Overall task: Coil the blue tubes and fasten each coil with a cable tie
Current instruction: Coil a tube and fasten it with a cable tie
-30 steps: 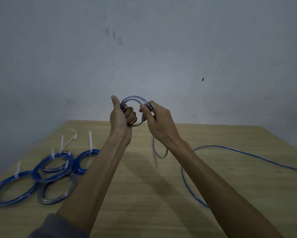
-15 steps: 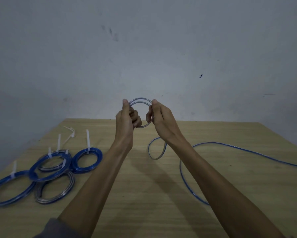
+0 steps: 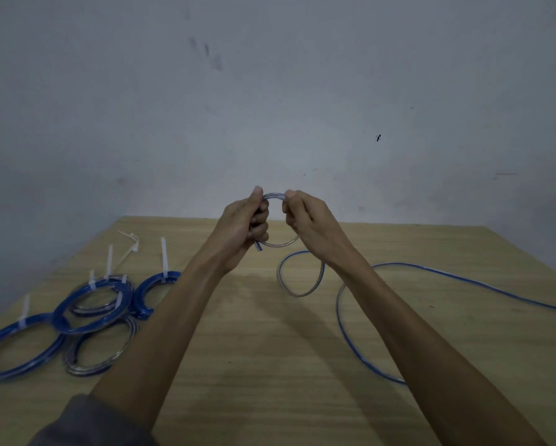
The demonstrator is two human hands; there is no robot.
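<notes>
A grey, scuffed wall (image 3: 270, 107) stood behind a pale wooden surface (image 3: 254, 365) whose far edge ran just below the raised hands. Above the middle of that far edge, the left hand (image 3: 241, 226) was clenched around the left side of a small coil (image 3: 275, 220) of blue tube, thumb up along its top. The right hand (image 3: 308, 223) pinched the coil's upper right side with curled fingers. How many turns the coil had could not be made out, as both hands covered much of it. One short cut end poked out below the left hand.

From the coil, the loose tube (image 3: 431, 272) dropped behind the right wrist, made one loop on the surface, swept toward the near edge under the right forearm, then ran off past the right edge, its end cut off from view.

Near the left edge lay five finished coils (image 3: 93, 304), overlapping: three looked deep blue, two greyer. White cable ties (image 3: 164, 259) stuck up from them; at least five tails showed. The leftmost coil was cut off by the picture's edge. A few spare ties (image 3: 129, 244) lay by the far left corner, too blurred to count. A grey sleeve (image 3: 86, 423) showed on the left arm.
</notes>
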